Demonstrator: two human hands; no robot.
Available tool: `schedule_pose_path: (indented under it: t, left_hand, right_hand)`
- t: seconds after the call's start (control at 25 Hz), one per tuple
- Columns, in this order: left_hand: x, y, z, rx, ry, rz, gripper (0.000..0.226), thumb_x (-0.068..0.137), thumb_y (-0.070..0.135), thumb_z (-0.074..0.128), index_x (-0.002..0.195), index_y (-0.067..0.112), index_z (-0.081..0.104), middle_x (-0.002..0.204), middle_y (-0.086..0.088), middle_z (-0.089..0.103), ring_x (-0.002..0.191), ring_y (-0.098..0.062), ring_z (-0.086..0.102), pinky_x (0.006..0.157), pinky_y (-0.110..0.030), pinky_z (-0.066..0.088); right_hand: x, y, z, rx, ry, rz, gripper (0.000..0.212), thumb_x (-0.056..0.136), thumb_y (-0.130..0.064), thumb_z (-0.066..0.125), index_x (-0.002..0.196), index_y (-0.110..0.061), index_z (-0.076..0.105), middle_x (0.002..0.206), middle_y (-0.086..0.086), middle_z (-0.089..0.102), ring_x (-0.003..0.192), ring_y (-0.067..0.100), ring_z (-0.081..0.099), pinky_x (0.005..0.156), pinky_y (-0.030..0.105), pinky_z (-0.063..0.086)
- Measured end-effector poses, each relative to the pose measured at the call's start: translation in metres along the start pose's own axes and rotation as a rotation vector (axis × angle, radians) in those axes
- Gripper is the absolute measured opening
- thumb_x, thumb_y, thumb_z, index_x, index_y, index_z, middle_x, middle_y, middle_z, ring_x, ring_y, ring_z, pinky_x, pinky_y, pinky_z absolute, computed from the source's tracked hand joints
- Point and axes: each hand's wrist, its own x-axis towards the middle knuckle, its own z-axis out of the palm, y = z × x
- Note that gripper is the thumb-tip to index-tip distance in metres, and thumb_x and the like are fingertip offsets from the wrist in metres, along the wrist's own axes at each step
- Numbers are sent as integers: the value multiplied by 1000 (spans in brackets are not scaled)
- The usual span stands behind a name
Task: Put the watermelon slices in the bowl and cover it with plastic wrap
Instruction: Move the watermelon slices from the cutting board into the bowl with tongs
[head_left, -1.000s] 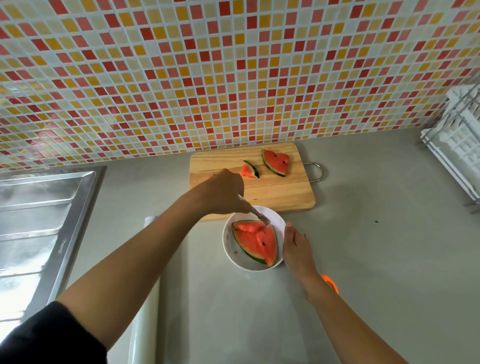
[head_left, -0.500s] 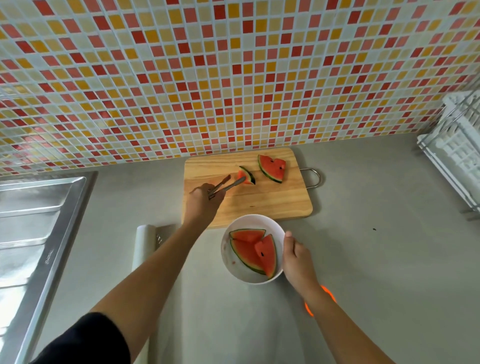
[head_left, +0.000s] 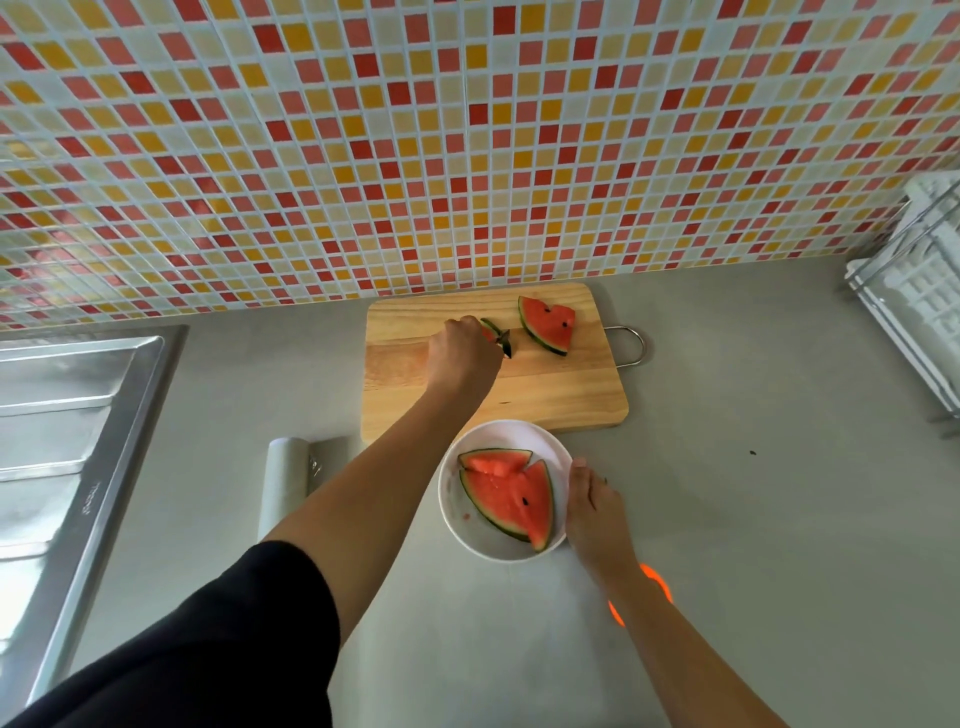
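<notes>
Red-and-green watermelon slices (head_left: 511, 499), white bowl (head_left: 453, 512), red-orange-yellow mosaic wall (head_left: 467, 140)

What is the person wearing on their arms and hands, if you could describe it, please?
The left arm has a black sleeve down to about the elbow. The right arm shows no sleeve, only a bright orange band at the wrist. Neither the left hand nor the right hand wears a glove.

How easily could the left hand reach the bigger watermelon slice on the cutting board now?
Probably easily. The left hand grips tongs at the small slice, and the bigger watermelon slice lies right beside it on the cutting board, nothing between them.
</notes>
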Motion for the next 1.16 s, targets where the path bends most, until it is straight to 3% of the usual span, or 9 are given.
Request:
schedule_pose_path:
  t: [0.16, 0.32, 0.44, 0.6, 0.76, 0.92, 1.04, 1.16]
  left_hand:
    - [8, -6, -4, -5, -11, -2, 24, 85, 24, 59, 73, 6, 49, 59, -2, 39, 64, -27, 47, 45, -29, 25]
    - [14, -17, -16, 11, -57, -4, 34, 85, 35, 63, 76, 2, 62, 59, -3, 46, 54, -17, 43, 43, -27, 30]
    - [23, -26, -31, 68, -135, 77, 33, 84, 37, 65, 94, 5, 68, 79, -9, 60, 69, -20, 51, 55, -29, 43]
    - [35, -37, -52, 177, -182, 191, 37, 84, 34, 66, 107, 5, 69, 101, -11, 67, 82, -19, 54, 59, -21, 40]
    - [27, -36, -44, 244, -192, 241, 33, 87, 34, 61, 100, 5, 67, 85, -6, 64, 73, -17, 53, 54, -22, 39]
    - [26, -22, -35, 335, -167, 266, 31, 88, 34, 58, 79, 5, 62, 58, 2, 42, 52, -12, 38, 43, -24, 24]
    - [27, -12, -33, 328, -157, 261, 41, 85, 38, 63, 58, 13, 45, 57, 2, 41, 49, -10, 35, 42, -23, 22]
    - [31, -20, -38, 156, -148, 130, 36, 79, 39, 71, 64, 9, 56, 63, -1, 50, 52, -11, 40, 43, -22, 28]
  right_hand:
    - [1, 1, 1, 36, 30, 45, 40, 99, -21, 33, 64, -10, 49, 68, 13, 59, 70, 30, 53, 63, 33, 34]
    - [1, 3, 3, 42, 26, 66, 41, 99, -22, 33, 64, -10, 49, 66, 8, 57, 69, 28, 53, 64, 32, 33]
    - [1, 3, 3, 28, 35, 31, 41, 99, -19, 33, 67, -3, 53, 72, 20, 63, 73, 34, 55, 63, 32, 30]
    - [1, 4, 2, 22, 53, 25, 41, 99, -18, 34, 72, 3, 56, 81, 27, 65, 78, 38, 57, 61, 31, 23]
    - [2, 3, -1, 34, 57, 58, 43, 99, -24, 33, 68, -2, 54, 79, 24, 65, 76, 34, 56, 60, 31, 23]
    - [1, 2, -2, 39, 20, 72, 42, 99, -23, 31, 70, -3, 53, 73, 17, 61, 75, 32, 54, 68, 34, 35]
    - [0, 2, -2, 33, 20, 65, 43, 100, -21, 31, 72, 1, 54, 76, 20, 62, 77, 35, 54, 72, 38, 37]
    - [0, 0, 0, 23, 11, 72, 42, 100, -21, 31, 71, 0, 53, 79, 23, 63, 80, 36, 54, 75, 40, 38]
